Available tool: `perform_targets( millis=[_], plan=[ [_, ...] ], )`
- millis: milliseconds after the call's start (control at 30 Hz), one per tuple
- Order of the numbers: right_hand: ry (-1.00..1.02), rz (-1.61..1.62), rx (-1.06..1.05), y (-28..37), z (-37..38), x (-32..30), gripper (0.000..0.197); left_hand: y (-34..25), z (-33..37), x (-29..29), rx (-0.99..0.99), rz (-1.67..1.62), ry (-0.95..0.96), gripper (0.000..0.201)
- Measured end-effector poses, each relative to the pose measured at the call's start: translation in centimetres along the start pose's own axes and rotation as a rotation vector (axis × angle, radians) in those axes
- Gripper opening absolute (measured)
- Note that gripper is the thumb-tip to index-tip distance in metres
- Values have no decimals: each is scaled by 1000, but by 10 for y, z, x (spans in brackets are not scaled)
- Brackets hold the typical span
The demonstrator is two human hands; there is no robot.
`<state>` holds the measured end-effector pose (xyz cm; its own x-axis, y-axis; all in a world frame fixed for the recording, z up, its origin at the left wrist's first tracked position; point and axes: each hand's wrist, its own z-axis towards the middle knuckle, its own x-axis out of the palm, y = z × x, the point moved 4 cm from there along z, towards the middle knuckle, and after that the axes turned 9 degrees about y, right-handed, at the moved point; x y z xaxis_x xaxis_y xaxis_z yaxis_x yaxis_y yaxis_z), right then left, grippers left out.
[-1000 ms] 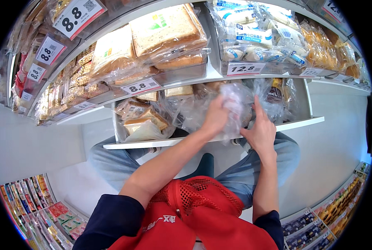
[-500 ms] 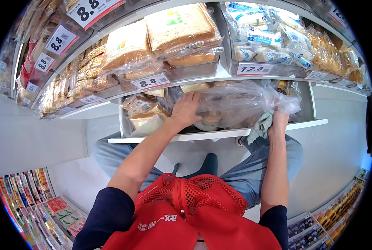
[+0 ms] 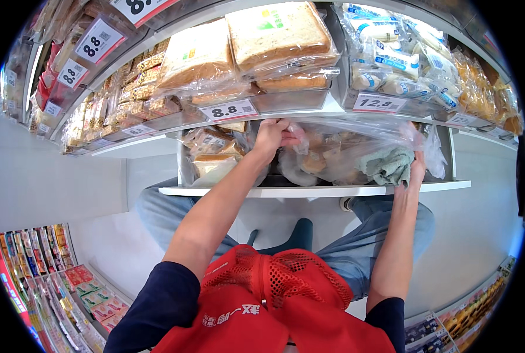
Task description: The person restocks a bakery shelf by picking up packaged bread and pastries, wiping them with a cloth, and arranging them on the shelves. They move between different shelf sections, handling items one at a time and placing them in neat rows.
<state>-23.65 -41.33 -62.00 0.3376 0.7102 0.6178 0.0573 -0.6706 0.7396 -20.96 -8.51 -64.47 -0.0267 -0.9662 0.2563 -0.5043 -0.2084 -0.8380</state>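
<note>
A large clear plastic bag (image 3: 356,132) with several round, brownish items inside lies in a pulled-out white drawer (image 3: 315,192). My left hand (image 3: 276,138) is closed on the left edge of the bag, with plastic bunched at its fingertips. On the right, my right hand (image 3: 417,167) is closed round a grey-green cloth (image 3: 389,166) and seems to grip the bag's right end too; its fingers are partly hidden behind cloth and plastic. Packaged sliced bread (image 3: 211,165) lies in the drawer's left part, beside my left wrist.
Above the drawer, a shelf holds large bagged bread loaves (image 3: 277,35), white-and-blue wrapped rolls (image 3: 392,59) and golden packaged pastries (image 3: 471,82). Price tags (image 3: 228,110) line its front lip. Low shelves of packaged goods (image 3: 36,253) stand at lower left and lower right.
My left hand has risen toward the drawer's back and now pinches the bag's edge. The cloth in my right hand has spread out over the bag. The whole view has shifted slightly.
</note>
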Motion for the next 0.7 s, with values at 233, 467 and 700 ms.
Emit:
perform_targets(
  millis=[233, 467, 700],
  plan=[
    [-202, -346, -44, 5, -2, -5, 38, 5, 6, -10, -59, -183, 104, 20],
    [-20, -1668, -159, 14, -52, 77, 42, 15, -9, 7, 37, 17, -94, 17],
    [391, -1778, -67, 6, -91, 115, 35, 7, -36, 99, 413, 231, -59, 26]
  ],
)
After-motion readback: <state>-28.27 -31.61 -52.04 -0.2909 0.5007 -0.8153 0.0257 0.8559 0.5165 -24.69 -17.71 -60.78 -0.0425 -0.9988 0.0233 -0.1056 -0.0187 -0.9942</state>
